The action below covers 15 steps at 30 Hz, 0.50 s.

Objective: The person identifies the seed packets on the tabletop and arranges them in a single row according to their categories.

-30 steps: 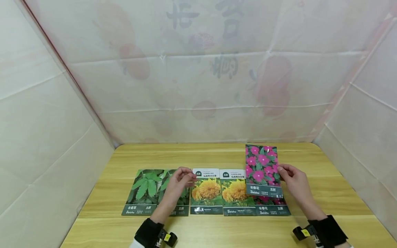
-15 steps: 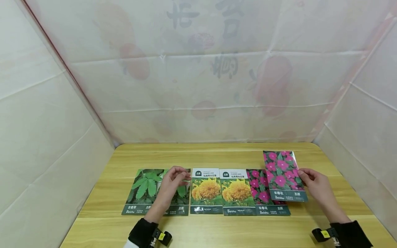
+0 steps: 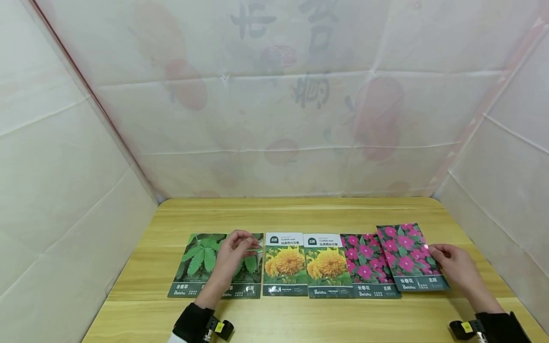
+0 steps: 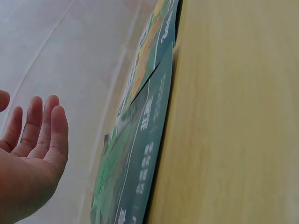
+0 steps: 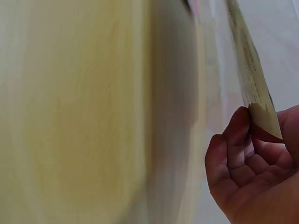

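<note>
A seed packet with pink flowers (image 3: 407, 257) is pinched at its right edge by my right hand (image 3: 459, 267). It tilts slightly, its left edge by another pink-flower packet (image 3: 364, 262) lying on the table. In the right wrist view, thumb and fingers grip the edge of the held packet (image 5: 254, 79), raised off the tabletop. My left hand (image 3: 231, 255) hovers over the second green-leaf packet (image 3: 250, 267) and holds nothing; its fingers are loosely bent. The left wrist view shows the left hand (image 4: 37, 149) apart from the packets.
Two yellow-flower packets (image 3: 285, 267) lie mid-row, and another green-leaf packet (image 3: 199, 262) is at the left end. The row lies on a wooden table (image 3: 300, 317). Fabric walls (image 3: 274, 119) enclose the back and sides.
My right hand has carried the pink-flower packet right and down, from above the other pink packet to its right side. My left hand has drifted slightly left.
</note>
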Tool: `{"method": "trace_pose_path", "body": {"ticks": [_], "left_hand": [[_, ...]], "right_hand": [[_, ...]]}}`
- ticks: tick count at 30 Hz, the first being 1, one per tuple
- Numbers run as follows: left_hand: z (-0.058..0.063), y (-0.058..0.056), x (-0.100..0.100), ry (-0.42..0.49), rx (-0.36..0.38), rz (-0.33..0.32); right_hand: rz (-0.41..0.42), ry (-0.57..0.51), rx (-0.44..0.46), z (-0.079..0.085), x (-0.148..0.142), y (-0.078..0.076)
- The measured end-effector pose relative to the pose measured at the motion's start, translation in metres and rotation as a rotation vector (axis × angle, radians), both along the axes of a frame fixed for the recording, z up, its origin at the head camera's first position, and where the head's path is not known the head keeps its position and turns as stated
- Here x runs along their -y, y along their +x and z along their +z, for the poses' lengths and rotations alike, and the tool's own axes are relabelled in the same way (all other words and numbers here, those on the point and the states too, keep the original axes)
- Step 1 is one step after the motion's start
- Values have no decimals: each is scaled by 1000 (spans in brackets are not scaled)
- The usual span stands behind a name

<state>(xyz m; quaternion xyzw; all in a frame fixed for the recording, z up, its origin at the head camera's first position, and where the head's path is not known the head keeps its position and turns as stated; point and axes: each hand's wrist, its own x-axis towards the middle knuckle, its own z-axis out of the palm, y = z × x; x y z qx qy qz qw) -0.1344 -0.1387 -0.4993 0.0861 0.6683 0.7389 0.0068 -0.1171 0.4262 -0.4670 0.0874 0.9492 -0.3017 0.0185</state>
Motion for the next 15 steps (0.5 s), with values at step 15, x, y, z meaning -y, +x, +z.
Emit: {"method": "trace_pose_path", "body": {"ticks": [15], "left_hand": [[11, 1, 1, 19, 116, 40]], "right_hand": [[-26, 38, 134, -9, -17, -3]]}}
